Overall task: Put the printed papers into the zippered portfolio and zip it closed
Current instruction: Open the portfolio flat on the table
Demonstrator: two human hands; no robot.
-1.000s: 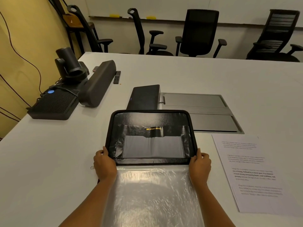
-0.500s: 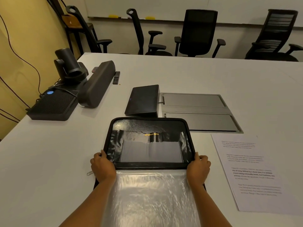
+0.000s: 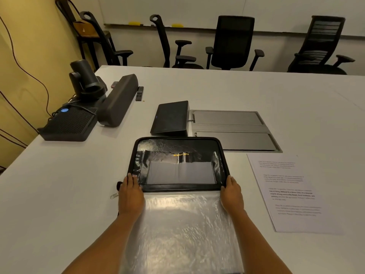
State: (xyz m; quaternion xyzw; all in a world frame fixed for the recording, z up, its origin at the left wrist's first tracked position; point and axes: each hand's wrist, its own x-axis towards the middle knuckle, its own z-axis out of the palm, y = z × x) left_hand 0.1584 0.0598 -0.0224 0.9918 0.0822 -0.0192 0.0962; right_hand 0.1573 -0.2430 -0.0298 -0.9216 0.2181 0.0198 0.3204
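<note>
Head view showed the portfolio (image 3: 178,142) spread open on the desk (image 3: 59,194), left hand (image 3: 131,195) pressing its corner with straight fingers (image 3: 130,178), right hand (image 3: 232,196) at the opposite rim, grip unclear; wise to pin it flat, then slide in the papers (image 3: 292,196) lying untouched to its right.

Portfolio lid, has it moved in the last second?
Yes: the lid overlapped the black stand before; now its far edge sits nearer the person.
</note>
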